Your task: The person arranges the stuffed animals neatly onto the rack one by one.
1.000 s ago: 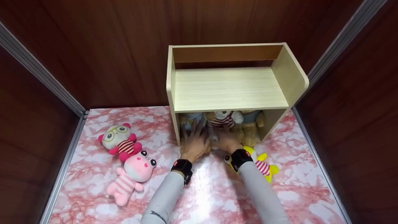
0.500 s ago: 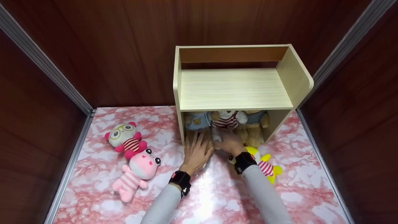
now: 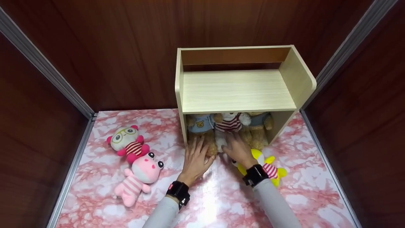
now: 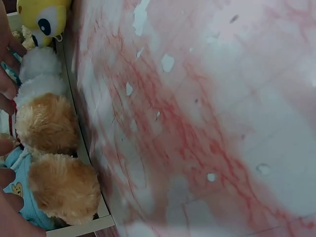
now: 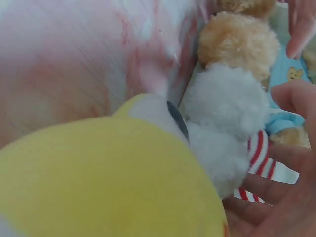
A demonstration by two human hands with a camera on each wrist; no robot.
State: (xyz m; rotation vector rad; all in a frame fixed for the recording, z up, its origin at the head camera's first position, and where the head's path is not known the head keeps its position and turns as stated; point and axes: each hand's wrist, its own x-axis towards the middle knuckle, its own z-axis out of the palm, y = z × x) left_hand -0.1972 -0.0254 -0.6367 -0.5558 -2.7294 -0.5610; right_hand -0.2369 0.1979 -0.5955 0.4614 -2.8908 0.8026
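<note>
Three plush bears (image 3: 232,124) sit in the shelf's (image 3: 237,90) lower compartment, directly ahead of both hands. The left hand (image 3: 193,163), fingers straight and loose, is at the blue-shirted bear's (image 3: 202,124) legs; the right hand (image 3: 239,152), likewise released, extends its fingers at the striped white bear (image 3: 226,126). Beside the right wrist lies a yellow toy (image 3: 258,154); well left of the left hand, a pink toy (image 3: 144,171) and a panda toy (image 3: 125,139).

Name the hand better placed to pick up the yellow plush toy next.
Probably the right hand: in the head view it partly hides the yellow plush toy, while the left hand is farther off, by the blue-shirted teddy bear.
</note>
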